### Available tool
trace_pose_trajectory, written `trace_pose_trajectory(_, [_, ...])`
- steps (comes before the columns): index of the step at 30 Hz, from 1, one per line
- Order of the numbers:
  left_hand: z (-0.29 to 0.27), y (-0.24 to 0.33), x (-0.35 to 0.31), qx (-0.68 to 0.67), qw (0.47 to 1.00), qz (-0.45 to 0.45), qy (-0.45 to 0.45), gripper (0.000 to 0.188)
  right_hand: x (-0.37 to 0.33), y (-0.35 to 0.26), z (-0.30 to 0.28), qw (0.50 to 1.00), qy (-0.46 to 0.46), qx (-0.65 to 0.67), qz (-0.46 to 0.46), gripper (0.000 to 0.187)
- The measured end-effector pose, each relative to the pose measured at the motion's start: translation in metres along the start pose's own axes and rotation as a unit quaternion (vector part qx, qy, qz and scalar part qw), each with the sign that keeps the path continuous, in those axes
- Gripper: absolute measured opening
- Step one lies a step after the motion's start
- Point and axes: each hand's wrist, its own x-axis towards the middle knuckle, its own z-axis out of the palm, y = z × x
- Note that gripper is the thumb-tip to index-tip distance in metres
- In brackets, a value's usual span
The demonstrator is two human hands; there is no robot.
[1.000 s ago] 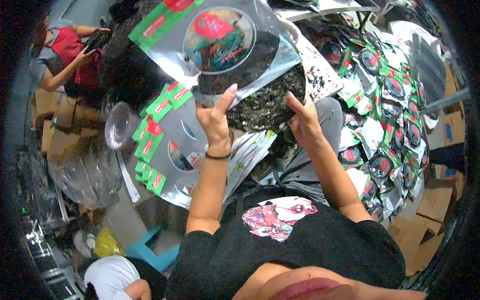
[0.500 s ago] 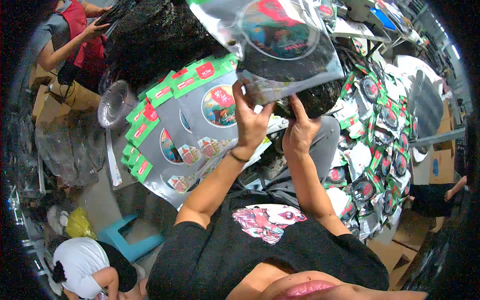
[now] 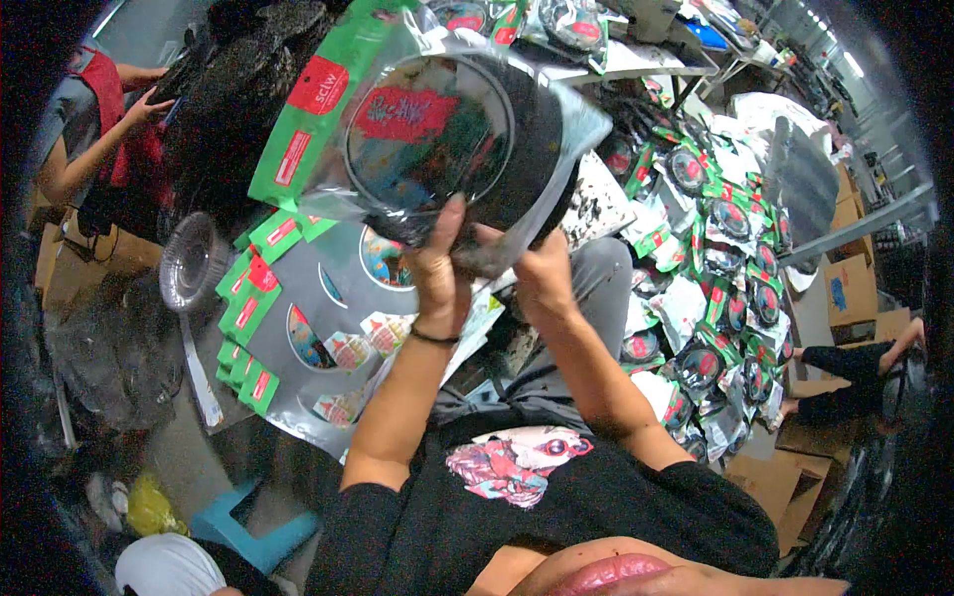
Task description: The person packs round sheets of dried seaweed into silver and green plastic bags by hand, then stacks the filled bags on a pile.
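Observation:
Both my hands are closed on the lower edge of a plastic pouch point(image 3: 333, 164) with a green band, a red label and a round clear window. Dark matted stuff like dried seaweed point(image 3: 542, 164) fills its right part. My left hand point(image 3: 440, 283) grips the bottom with the thumb lying over the front. My right hand point(image 3: 547, 283) holds the lower right corner; some of its fingers are hidden behind the pouch. Below the pouch, flat grey pouches point(image 3: 288, 288) with green bands lie fanned out in overlapping layers on my left.
A round clear plastic tray point(image 3: 194, 260) stands left of the flat pouches. Behind it rises a large dark heap point(image 3: 234, 109), with a person in a red apron point(image 3: 104, 89) beside it. Filled pouches point(image 3: 730, 223) pile up on the right. A blue stool point(image 3: 253, 526) stands lower left.
The pouch has swung left and tilted, its green band now on the left side. The dark clump below it at my right hand now shows inside the pouch.

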Motion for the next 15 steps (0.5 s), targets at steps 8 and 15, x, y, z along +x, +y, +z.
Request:
trace_pose_trajectory(8, [-0.039, 0.011, 0.000, 0.065, 0.993, -0.085, -0.049, 0.067, 0.003, -0.025, -0.009, 0.988, 0.070, -0.066, -0.123, 0.047])
trace_pose_trajectory(15, [0.089, 0.059, -0.038, 0.634, 0.582, 0.477, -0.179, 0.086, -0.008, 0.019, -0.009, 0.859, 0.182, -0.349, -0.326, 0.042])
